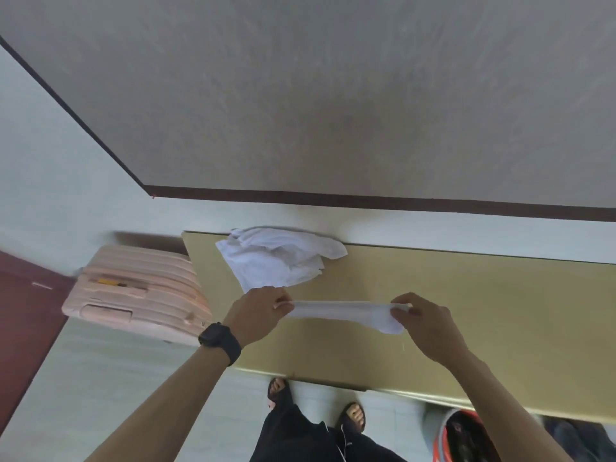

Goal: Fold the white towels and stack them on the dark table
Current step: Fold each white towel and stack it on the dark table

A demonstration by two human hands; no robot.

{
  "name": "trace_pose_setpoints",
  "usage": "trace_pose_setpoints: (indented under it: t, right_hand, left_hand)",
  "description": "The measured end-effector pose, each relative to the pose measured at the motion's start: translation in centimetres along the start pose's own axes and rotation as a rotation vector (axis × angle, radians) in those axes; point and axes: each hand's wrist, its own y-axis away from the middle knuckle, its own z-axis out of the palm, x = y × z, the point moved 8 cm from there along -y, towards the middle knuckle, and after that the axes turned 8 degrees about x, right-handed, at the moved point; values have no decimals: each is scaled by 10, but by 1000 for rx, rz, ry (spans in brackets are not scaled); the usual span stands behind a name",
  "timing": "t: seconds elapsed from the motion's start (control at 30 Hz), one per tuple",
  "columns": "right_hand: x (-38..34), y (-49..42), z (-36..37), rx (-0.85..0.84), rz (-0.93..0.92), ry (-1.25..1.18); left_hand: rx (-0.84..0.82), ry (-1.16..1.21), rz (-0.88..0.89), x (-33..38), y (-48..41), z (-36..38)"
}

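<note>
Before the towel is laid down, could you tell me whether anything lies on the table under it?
Nothing visible does. The towel stretched between left hand and right hand hangs over bare table; the crumpled towel pile lies beyond the left hand.

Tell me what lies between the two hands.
Head view: a white towel stretches between them, the left hand and the right hand each pinching an end.

One head-worn wide-angle view, steeply downward, close over the table [483,295].

Soft white cloth towel [346,313] over a smooth, semi-matt table [500,311].
</note>
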Motion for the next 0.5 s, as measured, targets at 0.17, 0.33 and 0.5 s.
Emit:
trace_pose_setpoints:
  t: [0.17,0.33,0.5]
  right_hand:
    - [14,7,4,-227,84,-65]
    - [4,-24,-35,-25,-10,-49]
    - [-12,-48,-66,202,-141,9]
  left_hand:
    - [-67,119,-68,-10,4,12]
    - [16,166,-68,9,-25,-3]
    - [190,153,-16,39,-54,-31]
